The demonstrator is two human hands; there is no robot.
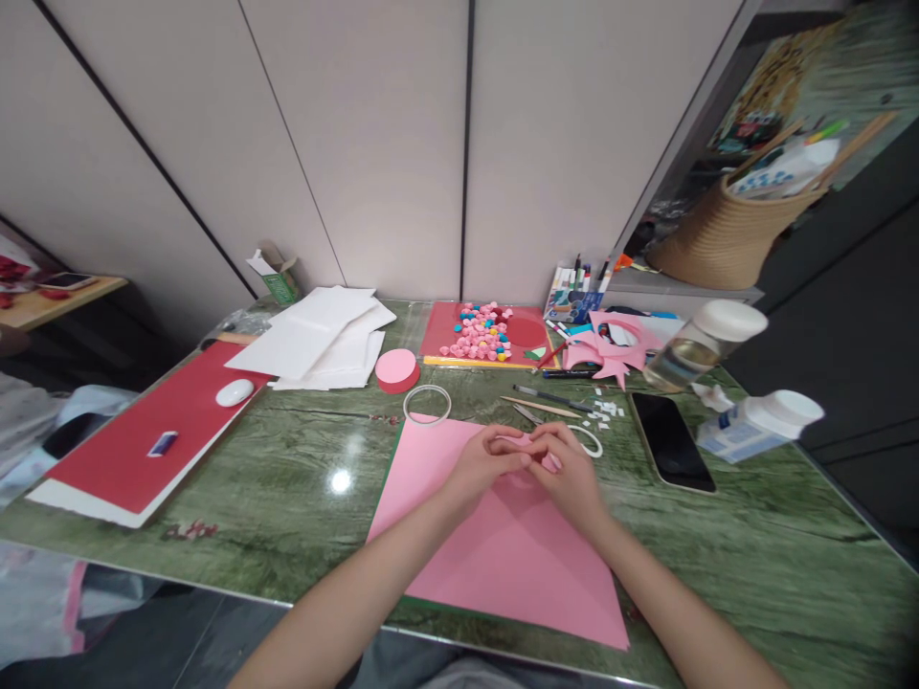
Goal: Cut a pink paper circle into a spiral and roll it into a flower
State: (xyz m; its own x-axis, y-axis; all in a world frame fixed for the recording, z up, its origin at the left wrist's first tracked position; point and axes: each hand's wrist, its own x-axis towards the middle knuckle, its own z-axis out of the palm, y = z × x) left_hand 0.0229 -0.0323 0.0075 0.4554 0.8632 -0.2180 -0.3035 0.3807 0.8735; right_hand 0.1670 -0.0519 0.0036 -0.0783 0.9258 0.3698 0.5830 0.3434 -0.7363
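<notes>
My left hand (480,467) and my right hand (567,471) meet above a large pink paper sheet (503,565). Both sets of fingers are bent and closed around a small piece of pink paper (552,462), mostly hidden between them. Just behind my right hand lie scissors with white handles (593,442), partly covered by it. A roll of tape (426,406) sits at the sheet's far left corner. Past my hands are a wooden stick (540,407), a dark pen (549,395) and several small white scraps (607,411).
Pink paper rolls (482,335) lie on a red sheet at the back. To the right are a phone (672,440), a white bottle (761,426) and a clear bottle (700,349). White papers (316,330), a round pink box (397,370) and red board (158,431) lie left.
</notes>
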